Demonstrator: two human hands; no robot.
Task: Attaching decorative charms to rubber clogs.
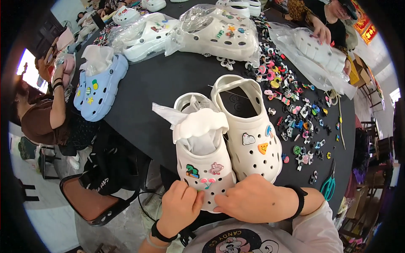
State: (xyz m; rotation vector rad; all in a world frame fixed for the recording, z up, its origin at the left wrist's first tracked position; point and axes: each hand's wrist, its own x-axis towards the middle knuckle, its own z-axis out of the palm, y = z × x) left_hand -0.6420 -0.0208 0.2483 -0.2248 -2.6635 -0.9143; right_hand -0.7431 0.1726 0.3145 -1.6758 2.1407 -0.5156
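A white clog (185,166) stuffed with crumpled white paper (202,141) points its toe at me. A palm tree charm (192,170), a pink charm (216,168) and a cherry charm (207,182) sit on its top. My left hand (181,206) is curled against the toe's left side, thumb beside the cherries. Across from it, my right hand (255,198) closes on the toe, its thumb on top and its other fingers mostly hidden. Against this clog leans a second white clog (247,162), bearing a pizza charm (263,148), a white animal charm (248,138) and a blue charm (268,131).
Loose charms (295,111) spread over the black table (156,84) on the right, near teal-handled scissors (328,187). A light blue clog (103,90) stands left; bagged white clogs (219,42) line the back. Another person's hand (321,31) touches a bagged clog (322,55). A chair (90,200) stands lower left.
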